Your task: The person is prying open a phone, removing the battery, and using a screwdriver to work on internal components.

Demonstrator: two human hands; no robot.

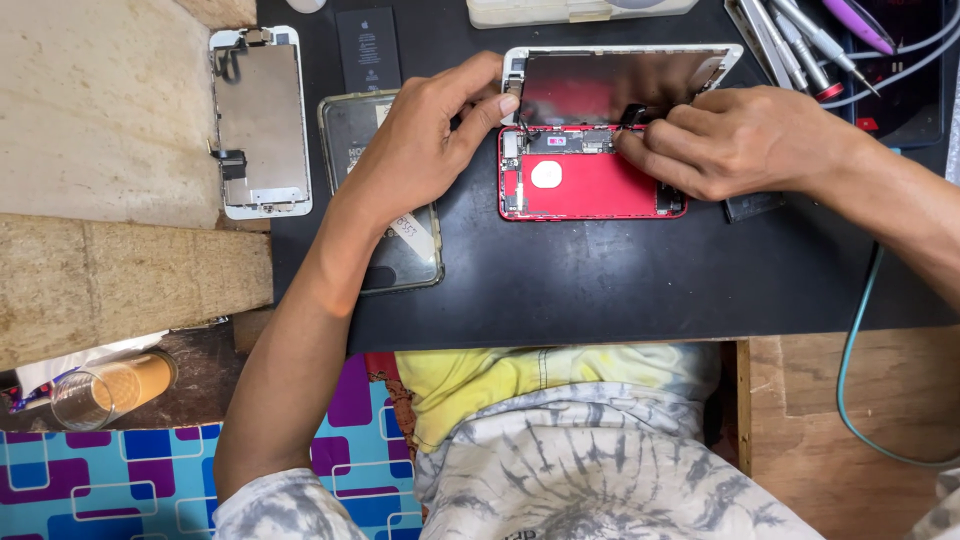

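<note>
red phone (590, 186) between left hand (420, 150), right hand (735, 140)

A dark screen panel (625, 85) stands tilted open above the red phone body (590, 190), centre far. A second, white-framed screen panel (262, 125) lies face down, far left.

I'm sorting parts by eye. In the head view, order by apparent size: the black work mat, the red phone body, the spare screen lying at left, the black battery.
1. black work mat
2. spare screen and red phone body: look alike; hands cover part of the body, unranked
3. black battery
</note>
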